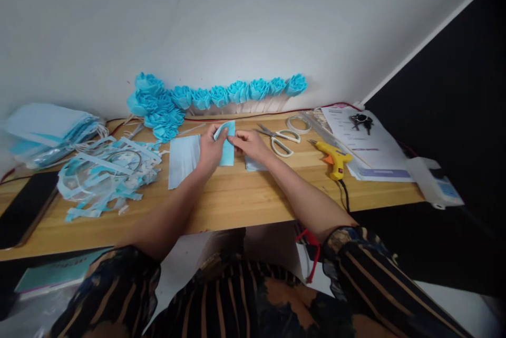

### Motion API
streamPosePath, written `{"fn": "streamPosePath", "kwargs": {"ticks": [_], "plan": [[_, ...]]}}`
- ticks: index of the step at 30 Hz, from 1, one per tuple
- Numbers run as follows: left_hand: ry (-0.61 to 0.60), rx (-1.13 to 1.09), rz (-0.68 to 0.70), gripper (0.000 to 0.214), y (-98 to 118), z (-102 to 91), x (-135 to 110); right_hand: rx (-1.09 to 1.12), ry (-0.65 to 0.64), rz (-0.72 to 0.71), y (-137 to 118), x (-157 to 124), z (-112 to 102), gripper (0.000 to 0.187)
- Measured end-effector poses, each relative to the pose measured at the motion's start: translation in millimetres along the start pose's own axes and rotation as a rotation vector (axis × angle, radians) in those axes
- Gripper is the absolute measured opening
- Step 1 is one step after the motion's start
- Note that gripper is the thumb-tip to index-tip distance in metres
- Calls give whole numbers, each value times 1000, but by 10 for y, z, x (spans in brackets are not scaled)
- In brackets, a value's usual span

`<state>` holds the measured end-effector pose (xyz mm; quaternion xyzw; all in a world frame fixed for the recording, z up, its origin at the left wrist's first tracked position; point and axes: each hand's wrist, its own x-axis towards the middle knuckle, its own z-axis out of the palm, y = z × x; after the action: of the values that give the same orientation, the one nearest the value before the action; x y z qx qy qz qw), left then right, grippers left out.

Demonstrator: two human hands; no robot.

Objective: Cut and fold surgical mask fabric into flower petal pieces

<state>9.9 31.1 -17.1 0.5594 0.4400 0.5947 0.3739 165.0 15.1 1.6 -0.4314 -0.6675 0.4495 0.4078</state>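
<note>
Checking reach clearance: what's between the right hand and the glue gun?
White-handled scissors lie between the right hand and yellow glue gun, in the head view.

My left forearm and right forearm cross the front edge of the tabletop, slanting inward. Nearer its back edge, my left hand and right hand nearly meet, fingers curled, both pinching.

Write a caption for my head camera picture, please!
Fingers hold a curling blue sheet at a wooden table, blue flowers behind.
</note>
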Motion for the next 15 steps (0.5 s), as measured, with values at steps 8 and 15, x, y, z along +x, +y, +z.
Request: {"fn": "streamPosePath", "kwargs": {"ticks": [8, 15], "plan": [[-67, 67, -32, 31, 34, 14, -22, 122, 172, -7, 66, 62, -57, 47], [-199, 63, -90, 25, 93, 21, -41, 2, 251, -17, 66, 74, -99, 44]]}}
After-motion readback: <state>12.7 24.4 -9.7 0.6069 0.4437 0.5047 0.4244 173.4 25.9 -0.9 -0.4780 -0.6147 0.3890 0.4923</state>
